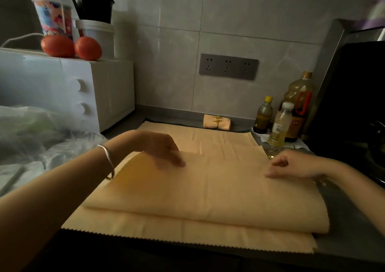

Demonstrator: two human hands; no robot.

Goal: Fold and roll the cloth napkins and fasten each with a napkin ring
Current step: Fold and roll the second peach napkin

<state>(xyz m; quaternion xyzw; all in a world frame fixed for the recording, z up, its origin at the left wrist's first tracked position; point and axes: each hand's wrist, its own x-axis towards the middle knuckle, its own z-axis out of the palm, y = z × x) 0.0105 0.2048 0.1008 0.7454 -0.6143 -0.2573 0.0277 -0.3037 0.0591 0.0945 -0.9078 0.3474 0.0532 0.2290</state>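
Note:
A peach cloth napkin [208,192] lies folded over on itself in the middle of the counter, on top of another flat peach napkin [187,233] with a zigzag edge. My left hand [164,148] pinches the far left corner of the folded layer, which is lifted a little there. At the far right corner, my right hand [285,165] grips the same edge with curled fingers. A rolled napkin [217,122] wearing a gold ring lies against the back wall. Small gold napkin rings [273,154] sit on the counter just beyond my right hand.
A white oven [62,92] stands at the left with two tomatoes [70,46] and tubs on top, and plastic bags [31,138] lie in front of it. Oil and sauce bottles [281,123] crowd the back right. A dark appliance [354,105] fills the right side.

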